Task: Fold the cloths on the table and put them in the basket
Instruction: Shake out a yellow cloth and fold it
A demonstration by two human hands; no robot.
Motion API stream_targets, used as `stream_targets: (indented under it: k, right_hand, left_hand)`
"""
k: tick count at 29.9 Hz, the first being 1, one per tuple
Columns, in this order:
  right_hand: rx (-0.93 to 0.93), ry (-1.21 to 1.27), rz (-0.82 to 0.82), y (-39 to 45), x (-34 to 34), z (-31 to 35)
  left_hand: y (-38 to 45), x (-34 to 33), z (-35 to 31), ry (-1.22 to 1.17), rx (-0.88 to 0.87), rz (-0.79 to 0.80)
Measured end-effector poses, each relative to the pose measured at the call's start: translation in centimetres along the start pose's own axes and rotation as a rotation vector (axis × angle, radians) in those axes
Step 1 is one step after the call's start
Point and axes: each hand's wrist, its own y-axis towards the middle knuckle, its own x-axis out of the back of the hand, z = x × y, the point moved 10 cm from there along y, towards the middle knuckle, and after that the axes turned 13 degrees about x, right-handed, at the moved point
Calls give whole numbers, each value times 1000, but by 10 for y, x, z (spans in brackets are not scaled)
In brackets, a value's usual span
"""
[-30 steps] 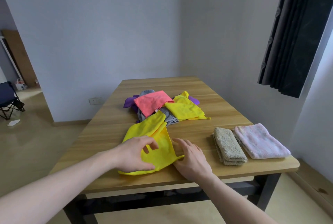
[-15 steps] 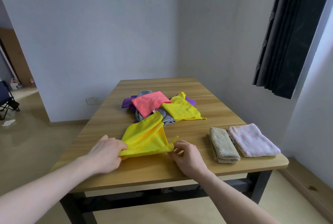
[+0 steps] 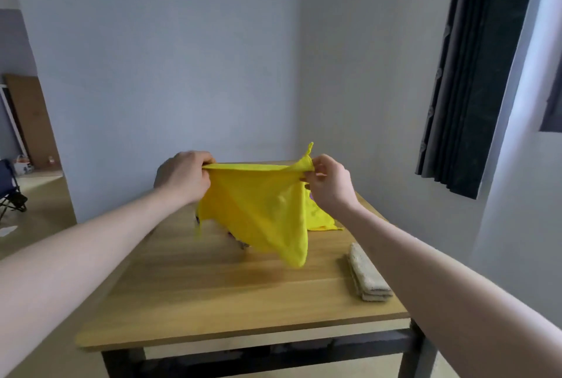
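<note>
Nearest, at 6 o'clock: bare wooden table (image 3: 213, 295), front edge and dark frame below

At 4 o'clock on the table: folded beige towel (image 3: 366, 277), lying flat near the right edge, partly behind the right forearm

Centre, raised above the table: yellow cloth (image 3: 261, 210), stretched by its top edge between both hands, lower part hanging in a loose point, clear of the tabletop

At 10 o'clock of the cloth: left hand (image 3: 182, 178), fingers curled tight around the left top corner, gripping it

At 2 o'clock of the cloth: right hand (image 3: 330, 186), thumb and fingers pinching the right top corner, a small tip of fabric sticking up above the pinch

Just behind the hanging cloth, on the table at 3 o'clock: second yellow cloth (image 3: 320, 219), lying flat, mostly hidden; scraps of other cloths peeping out beneath, colours too hidden to tell

Farther off: dark curtain (image 3: 474, 73) at 2 o'clock, folding chair (image 3: 10, 192) on the floor at 9 o'clock, plain grey wall beyond
</note>
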Motion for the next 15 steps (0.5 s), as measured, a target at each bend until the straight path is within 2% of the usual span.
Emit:
stream_targets:
  k: [4, 10, 12, 15]
  right_hand:
    - [46, -53, -56, 20, 41, 40]
    - [20, -234, 22, 23, 81, 58]
    - [-22, -280, 92, 20, 87, 58]
    - [-77, -370, 235, 11, 89, 52]
  left_hand:
    - [19, 35, -11, -111, 48, -49]
    - [13, 73, -29, -136, -35, -127]
    - [8, 74, -35, -148, -75, -71]
    - [-5, 60, -51, -162, -165, 157]
